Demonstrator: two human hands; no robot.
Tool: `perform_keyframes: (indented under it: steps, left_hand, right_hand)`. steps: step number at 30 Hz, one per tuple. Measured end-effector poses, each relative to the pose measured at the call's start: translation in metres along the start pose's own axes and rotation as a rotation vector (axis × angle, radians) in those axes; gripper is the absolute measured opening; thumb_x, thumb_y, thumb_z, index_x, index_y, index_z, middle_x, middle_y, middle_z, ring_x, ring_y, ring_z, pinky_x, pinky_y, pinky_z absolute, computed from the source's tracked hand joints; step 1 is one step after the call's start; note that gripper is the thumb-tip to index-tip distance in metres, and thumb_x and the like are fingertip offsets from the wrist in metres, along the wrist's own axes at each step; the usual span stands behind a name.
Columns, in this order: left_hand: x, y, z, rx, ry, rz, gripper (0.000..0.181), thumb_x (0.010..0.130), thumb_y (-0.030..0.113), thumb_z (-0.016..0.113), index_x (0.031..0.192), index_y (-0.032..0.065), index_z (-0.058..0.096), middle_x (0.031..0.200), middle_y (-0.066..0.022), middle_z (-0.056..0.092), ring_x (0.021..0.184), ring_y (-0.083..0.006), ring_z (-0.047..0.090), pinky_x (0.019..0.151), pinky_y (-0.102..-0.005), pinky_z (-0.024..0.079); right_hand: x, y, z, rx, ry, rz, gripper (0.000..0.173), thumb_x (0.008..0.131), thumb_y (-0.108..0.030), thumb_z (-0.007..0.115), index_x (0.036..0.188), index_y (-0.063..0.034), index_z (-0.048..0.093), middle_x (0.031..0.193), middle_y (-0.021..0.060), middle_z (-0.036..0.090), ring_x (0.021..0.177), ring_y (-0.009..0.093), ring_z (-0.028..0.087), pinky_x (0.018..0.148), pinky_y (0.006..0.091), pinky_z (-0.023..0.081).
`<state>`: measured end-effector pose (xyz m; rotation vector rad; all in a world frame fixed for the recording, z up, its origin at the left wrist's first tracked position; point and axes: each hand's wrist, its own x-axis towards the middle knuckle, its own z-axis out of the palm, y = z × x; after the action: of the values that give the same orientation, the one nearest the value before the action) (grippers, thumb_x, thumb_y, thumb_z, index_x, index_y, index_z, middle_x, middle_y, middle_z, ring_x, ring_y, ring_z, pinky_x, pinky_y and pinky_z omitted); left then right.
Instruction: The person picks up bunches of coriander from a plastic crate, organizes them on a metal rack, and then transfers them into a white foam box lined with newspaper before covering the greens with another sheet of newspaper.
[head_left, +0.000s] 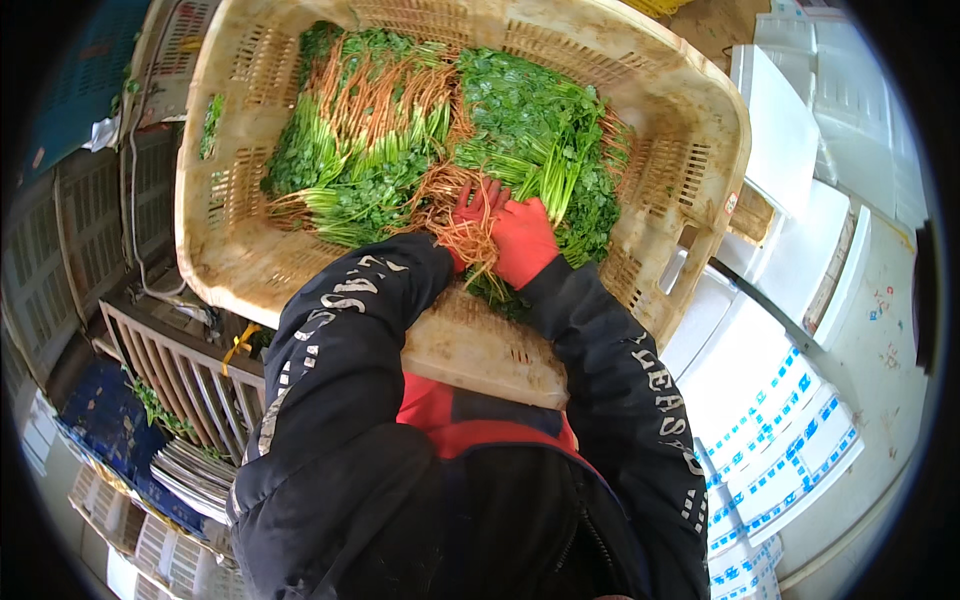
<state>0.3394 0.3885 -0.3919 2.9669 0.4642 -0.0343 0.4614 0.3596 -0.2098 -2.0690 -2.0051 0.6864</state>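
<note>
Both of my hands wear red gloves and meet at the near middle of a large, stained plastic crate (480, 341). My left hand (471, 214) has its fingers pointing away from me, among the orange-brown roots (474, 241) of a coriander bunch; the roots partly cover it, so its grip is unclear. Close beside it on the right, my right hand (525, 241) is curled against the same roots, closed on the bunch. Green leaves (499, 292) show below the hands. Layered coriander (375, 142) with roots and pale stems lies at left in the crate, and more leafy bunches (525, 90) at right.
White foam boxes (780, 427) with blue printed tape stand stacked to the right, with foam lids (776, 124) behind. Left of the crate are a slatted metal rack (187, 375) with a yellow tie (240, 347) and a hanging hose (133, 202). A crate handle opening (679, 259) faces right.
</note>
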Motion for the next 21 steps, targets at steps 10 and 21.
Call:
perform_keyframes:
  steps: [10, 21]
  left_hand:
    - [0.004, -0.006, -0.035, -0.440, -0.089, 0.032, 0.069, 0.083, 0.029, 0.054, 0.138, 0.0023, 0.022, 0.138, -0.0217, 0.026, 0.130, -0.0375, 0.020, 0.105, -0.0513, 0.014]
    - [0.028, -0.030, -0.096, -0.233, -0.254, -0.104, 0.064, 0.078, 0.032, 0.058, 0.130, 0.0037, 0.035, 0.129, -0.0191, 0.039, 0.119, -0.0371, 0.036, 0.094, -0.0529, 0.030]
  right_hand:
    - [-0.113, 0.012, -0.155, -0.037, 0.410, 0.398, 0.014, 0.071, -0.020, 0.066, 0.075, -0.0074, 0.062, 0.073, 0.0092, 0.058, 0.066, 0.024, 0.056, 0.058, 0.0352, 0.045]
    - [-0.080, -0.027, -0.255, 0.362, 0.609, -0.014, 0.021, 0.080, -0.020, 0.057, 0.067, -0.0034, 0.056, 0.068, 0.0104, 0.058, 0.071, 0.024, 0.054, 0.065, 0.0331, 0.042]
